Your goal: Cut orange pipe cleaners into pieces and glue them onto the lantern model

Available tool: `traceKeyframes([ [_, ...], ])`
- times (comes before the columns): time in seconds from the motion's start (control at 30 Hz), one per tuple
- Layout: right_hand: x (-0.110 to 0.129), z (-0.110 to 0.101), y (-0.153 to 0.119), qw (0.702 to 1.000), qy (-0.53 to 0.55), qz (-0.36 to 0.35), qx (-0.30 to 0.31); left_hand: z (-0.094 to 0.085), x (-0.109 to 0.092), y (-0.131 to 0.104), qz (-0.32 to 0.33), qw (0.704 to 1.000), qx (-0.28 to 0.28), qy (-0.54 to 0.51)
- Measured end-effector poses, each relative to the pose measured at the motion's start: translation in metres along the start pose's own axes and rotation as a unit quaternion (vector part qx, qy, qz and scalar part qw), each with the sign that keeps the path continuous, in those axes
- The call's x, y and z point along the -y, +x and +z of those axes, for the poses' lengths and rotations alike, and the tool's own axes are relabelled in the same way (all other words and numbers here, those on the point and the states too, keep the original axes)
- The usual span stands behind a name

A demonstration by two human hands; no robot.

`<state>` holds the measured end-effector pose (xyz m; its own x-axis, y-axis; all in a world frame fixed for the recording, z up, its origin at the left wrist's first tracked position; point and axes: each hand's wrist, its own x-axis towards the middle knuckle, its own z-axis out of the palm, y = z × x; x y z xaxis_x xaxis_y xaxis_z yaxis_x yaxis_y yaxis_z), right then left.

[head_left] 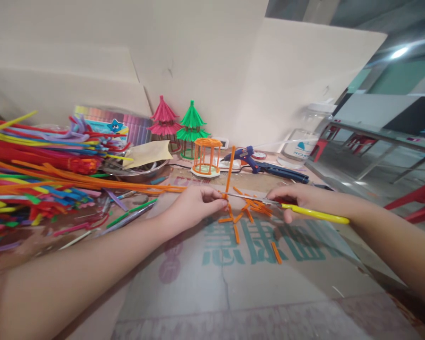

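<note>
My left hand [203,202] pinches an orange pipe cleaner [230,170] near its lower part, so that it stands nearly upright. In my right hand [293,196] is a pair of scissors [313,213] with yellow handles. Its blades reach left to the pipe cleaner, just above my left fingertips; whether they are closed through it I cannot tell. Short cut orange pieces [258,206] lie in a loose pile under and behind the blades, with a few more scattered closer to me on the printed cardboard sheet [184,302].
Bundles of coloured pipe cleaners [38,160] fill the left side. At the back stand a pink pagoda [164,120], a green pagoda [191,123] and an orange round frame [207,158]. A blue glue gun [246,156], a stapler-like dark tool [285,172] and a clear jug [301,137] are behind my right hand.
</note>
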<state>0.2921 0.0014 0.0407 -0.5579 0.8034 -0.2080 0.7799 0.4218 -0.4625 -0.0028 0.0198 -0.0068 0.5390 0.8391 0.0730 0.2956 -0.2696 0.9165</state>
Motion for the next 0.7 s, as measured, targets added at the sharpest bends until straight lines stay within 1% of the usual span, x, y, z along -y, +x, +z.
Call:
traceKeyframes([
  [0.3,0.002,0.0,0.001,1.0,0.003,0.011,0.009,0.0,0.005,0.001,0.004,1.0,0.005,0.017],
  [0.53,-0.008,0.002,0.003,1.0,0.004,0.006,0.014,-0.001,-0.002,-0.001,0.004,1.0,0.011,0.01],
  [0.7,-0.009,0.003,0.004,1.0,0.003,0.003,0.017,-0.001,-0.004,-0.001,0.007,1.0,0.01,0.025],
])
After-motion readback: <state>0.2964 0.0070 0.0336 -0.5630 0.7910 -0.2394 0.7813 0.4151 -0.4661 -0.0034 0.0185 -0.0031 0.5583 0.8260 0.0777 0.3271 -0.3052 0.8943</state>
